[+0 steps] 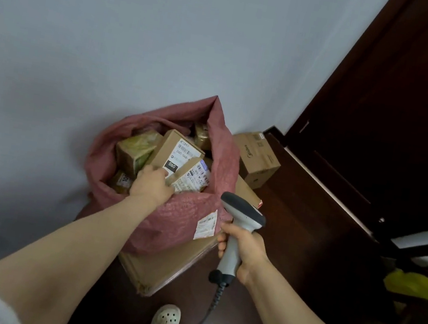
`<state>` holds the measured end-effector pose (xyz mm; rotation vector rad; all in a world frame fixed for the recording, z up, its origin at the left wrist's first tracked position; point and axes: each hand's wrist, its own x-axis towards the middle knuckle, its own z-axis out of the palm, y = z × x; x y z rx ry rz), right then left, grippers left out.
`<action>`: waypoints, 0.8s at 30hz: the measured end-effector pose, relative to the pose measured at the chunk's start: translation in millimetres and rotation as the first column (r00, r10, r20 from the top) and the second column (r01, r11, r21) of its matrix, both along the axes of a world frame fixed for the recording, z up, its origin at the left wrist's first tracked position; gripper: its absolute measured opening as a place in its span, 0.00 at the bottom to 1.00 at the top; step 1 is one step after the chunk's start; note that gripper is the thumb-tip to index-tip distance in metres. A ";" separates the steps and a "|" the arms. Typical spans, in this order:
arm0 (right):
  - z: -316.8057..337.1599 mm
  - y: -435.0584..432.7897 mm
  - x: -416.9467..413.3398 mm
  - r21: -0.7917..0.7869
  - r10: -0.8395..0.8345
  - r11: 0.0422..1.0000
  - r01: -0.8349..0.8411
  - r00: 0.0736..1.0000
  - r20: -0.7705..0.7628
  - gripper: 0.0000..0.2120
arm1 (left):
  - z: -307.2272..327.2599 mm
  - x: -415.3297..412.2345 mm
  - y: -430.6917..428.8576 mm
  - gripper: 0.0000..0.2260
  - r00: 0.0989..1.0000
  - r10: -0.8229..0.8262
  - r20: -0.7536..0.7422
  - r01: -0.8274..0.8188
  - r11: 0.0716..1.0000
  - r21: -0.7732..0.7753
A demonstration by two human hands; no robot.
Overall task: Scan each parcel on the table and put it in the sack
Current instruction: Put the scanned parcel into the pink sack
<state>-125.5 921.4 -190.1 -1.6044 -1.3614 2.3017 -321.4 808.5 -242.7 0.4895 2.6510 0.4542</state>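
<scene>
A white perforated clog (166, 318) stands on the floor at the lower edge of the view. A coiled cable (215, 299) hangs from the butt of the scanner.

The right hand (244, 248) grips the handle of the grey barcode scanner (240, 220). Its fingers (221, 243) are wrapped fully round the handle. The scanner head sits just beside the near right rim of the sack.

A flat cardboard carton (164, 265) lies on the floor, and the pink woven sack (165, 221) rests partly on it. A white label (206, 224) is fixed to the sack's near right side. The sack mouth stands open.

The left hand (152, 183) reaches inside the sack mouth. Its fingers (150, 170) curl round the near left end of the small parcel (191, 178), which carries a white barcode label and lies tilted at the top of the load. The small parcel leans against a larger brown box (178, 151) marked "060". A green-printed box (135, 151) lies just to the left, and more parcels fill the sack beneath.

Beyond the sack, a brown printed carton (259, 159) stands on the floor near the corner. A pale wall (115, 36) rises behind, with a dark wooden door (396, 105) to the right. A yellow bag (411, 285) lies at the far right.
</scene>
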 end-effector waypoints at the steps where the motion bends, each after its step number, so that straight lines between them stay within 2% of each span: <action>1: 2.6 -3.7 0.6 0.004 0.014 1.000 -0.014 1.000 -0.011 0.04 | 5.3 2.5 -4.1 0.20 1.000 0.012 -0.001 -0.012 1.000 0.005; 8: 29.8 -62.9 35.5 0.022 0.164 0.986 -0.162 0.974 -0.155 0.04 | 50.2 60.0 -80.4 0.18 0.990 0.082 -0.118 -0.079 0.996 0.030; 15: 26.7 -174.1 136.6 0.037 0.365 0.930 -0.365 0.911 -0.193 0.05 | 73.4 199.2 -222.8 0.21 0.970 0.189 -0.155 -0.201 0.978 -0.062; 19: 26.4 -253.5 183.4 0.016 0.515 0.853 -0.522 0.837 -0.185 0.03 | 77.9 278.6 -317.0 0.24 0.942 0.320 -0.101 -0.329 0.939 -0.096; 24: 42.1 -354.7 205.5 0.027 0.695 0.707 -0.707 0.687 -0.211 0.04 | 81.0 350.4 -439.9 0.26 0.820 0.560 -0.119 -0.572 0.811 -0.124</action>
